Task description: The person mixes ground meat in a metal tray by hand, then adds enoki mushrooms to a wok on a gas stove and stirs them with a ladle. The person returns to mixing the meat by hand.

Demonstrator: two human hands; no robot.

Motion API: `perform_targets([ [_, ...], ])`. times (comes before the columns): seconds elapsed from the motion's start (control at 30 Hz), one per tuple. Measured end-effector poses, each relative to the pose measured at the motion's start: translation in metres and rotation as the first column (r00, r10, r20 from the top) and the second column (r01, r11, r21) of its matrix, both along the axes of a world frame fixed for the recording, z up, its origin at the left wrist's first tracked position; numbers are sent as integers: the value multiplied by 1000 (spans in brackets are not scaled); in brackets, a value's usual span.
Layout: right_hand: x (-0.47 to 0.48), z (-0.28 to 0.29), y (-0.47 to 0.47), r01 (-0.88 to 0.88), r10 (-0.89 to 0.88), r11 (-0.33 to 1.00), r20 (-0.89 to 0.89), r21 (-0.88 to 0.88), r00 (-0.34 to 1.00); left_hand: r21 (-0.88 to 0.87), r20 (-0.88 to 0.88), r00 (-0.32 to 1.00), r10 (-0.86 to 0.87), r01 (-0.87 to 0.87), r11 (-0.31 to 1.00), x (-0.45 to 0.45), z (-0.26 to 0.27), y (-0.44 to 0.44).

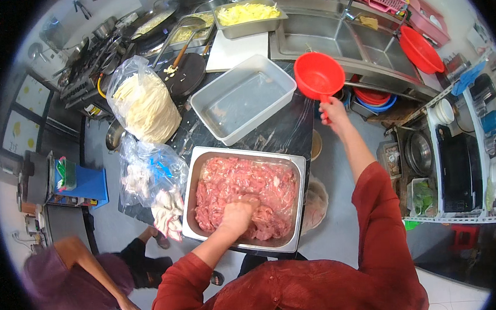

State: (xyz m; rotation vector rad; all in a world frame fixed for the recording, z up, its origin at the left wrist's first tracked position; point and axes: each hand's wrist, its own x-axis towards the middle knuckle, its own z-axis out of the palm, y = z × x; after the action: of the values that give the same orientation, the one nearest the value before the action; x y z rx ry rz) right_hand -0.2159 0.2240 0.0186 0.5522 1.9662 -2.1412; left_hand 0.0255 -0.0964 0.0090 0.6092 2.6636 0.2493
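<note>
My left hand [238,216] presses into sliced raw meat [232,177] in a deep stainless steel pan [303,194]; its fingertips are partly sunk in the meat, so its grip is hidden. My right hand [333,112] is closed round the handle of a red plastic dipper [319,74], held up beyond the counter's right side. The dipper's bowl faces me, with no contents visible. Between the meat pan and the sink stands a translucent plastic tub [244,99]. A plastic bag of pale strips [147,105] and a crumpled clear bag [151,173] lie to the left.
A white cloth [167,213] lies by the pan's left side. Behind are a round dark board [185,75], a white board [237,51], a pan of yellow strips [251,27] and a steel sink [309,36]. A co-worker [81,280] bends at lower left. Shelves [476,162] stand right.
</note>
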Motion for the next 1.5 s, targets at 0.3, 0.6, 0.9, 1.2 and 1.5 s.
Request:
perform_targets([
  [0.3,69,2,-5,77,-75,997,-152,4,985,-132,-129,943,-307,290,948,39,37,-6],
  [0.6,209,20,-7,254,-291,916,-78,-311,954,-337,185,908,-376,418,844,-27,-35,54],
  [0.9,366,46,-64,555,-630,637,53,-535,774,52,-3,684,-730,729,682,-18,96,18],
  [1.2,491,54,-144,427,-736,377,14,-822,677,603,32,690,-723,563,565,-62,93,-13],
  [1.5,624,47,-274,558,-709,635,-115,-534,696,646,-98,720,-687,571,507,-35,112,11],
])
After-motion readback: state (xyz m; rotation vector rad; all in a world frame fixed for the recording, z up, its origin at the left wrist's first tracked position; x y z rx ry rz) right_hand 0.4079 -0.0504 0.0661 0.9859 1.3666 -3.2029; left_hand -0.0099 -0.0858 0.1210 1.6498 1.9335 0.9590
